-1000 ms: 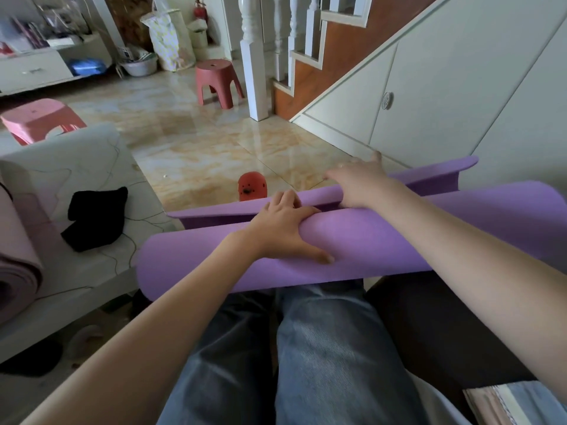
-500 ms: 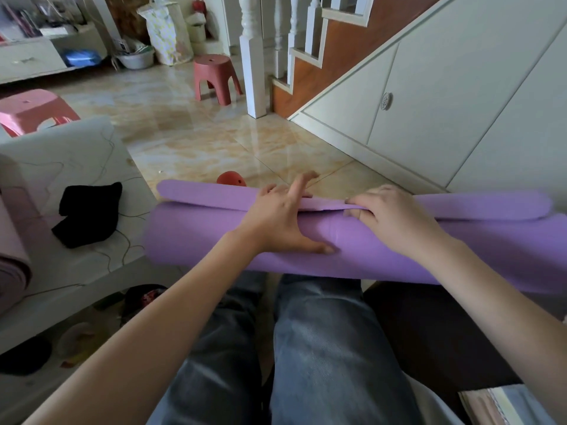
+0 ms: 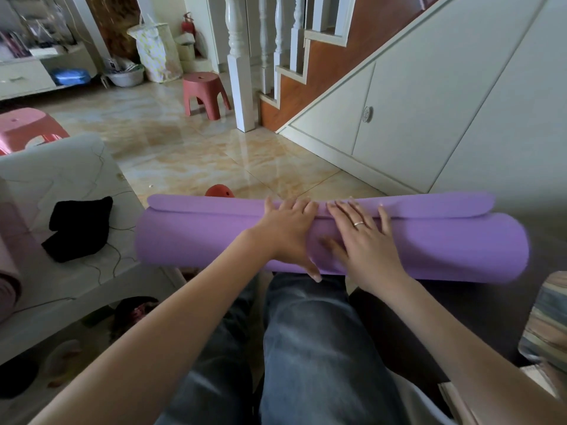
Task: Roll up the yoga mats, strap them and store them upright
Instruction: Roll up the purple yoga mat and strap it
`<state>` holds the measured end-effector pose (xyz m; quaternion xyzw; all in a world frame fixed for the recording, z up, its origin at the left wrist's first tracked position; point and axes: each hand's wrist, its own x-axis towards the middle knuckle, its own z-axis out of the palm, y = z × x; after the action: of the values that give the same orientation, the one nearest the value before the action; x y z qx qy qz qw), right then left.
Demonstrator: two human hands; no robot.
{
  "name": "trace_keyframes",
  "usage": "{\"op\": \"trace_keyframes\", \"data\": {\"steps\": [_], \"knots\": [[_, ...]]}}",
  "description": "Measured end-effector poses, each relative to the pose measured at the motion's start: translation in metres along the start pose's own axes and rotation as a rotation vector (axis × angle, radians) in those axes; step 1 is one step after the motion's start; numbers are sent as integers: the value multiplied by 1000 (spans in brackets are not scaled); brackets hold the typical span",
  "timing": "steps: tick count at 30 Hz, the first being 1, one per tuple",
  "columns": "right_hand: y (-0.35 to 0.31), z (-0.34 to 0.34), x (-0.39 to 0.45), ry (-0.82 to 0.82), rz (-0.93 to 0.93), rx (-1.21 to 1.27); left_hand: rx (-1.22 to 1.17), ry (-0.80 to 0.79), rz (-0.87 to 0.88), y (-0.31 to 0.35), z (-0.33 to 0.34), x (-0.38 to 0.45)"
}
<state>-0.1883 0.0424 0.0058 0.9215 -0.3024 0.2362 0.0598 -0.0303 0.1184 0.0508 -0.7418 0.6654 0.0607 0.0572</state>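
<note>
Black cloth (image 3: 78, 228): it lies on the pale worktop (image 3: 61, 167) to your left, well apart from the roll. You could judge it to be a strap, but the view does not show that.
Purple mat (image 3: 190, 240): rolled nearly to its end, it lies crosswise on your knees with its last flap (image 3: 199, 205) resting along the top, far side.
Left hand (image 3: 288, 233): your grip here is wide, fingers straight, palm pressing the roll, fingertips reaching the flap edge.
Right hand (image 3: 365, 240): also flat and spread, touching the roll just beside your left hand.
Handling: judge it light, soft foam that dents under your palms and wants to spring open.
Where to hold: keep pressure on the flap seam; to lift it, wrap your hands round the middle of the roll.
</note>
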Motion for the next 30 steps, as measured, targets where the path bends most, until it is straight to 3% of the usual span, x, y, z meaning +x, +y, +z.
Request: {"op": "trace_keyframes", "data": {"steps": [5, 9, 12, 15, 18, 23, 26, 30], "knots": [[4, 3, -34, 295, 395, 340, -126, 77, -34, -5, 4, 4], [5, 4, -59, 374, 674, 709, -252, 75, -72, -14, 4, 5], [12, 7, -52, 461, 995, 1097, -263, 80, -81, -14, 0, 4], [21, 11, -32, 336, 1184, 1698, -304, 94, -103, -16, -5, 3], [22, 8, -13, 176, 1165, 2059, -347, 130, -101, -19, -10, 1], [18, -26, 36, 256, 1144, 1901, -497, 231, -119, -29, -39, -5], [12, -58, 75, 361, 1113, 1817, -578, 370, -125, -34, -68, -5], [-1, -101, 117, 497, 870, 1700, -592, 505, -134, -34, -102, -11]]}}
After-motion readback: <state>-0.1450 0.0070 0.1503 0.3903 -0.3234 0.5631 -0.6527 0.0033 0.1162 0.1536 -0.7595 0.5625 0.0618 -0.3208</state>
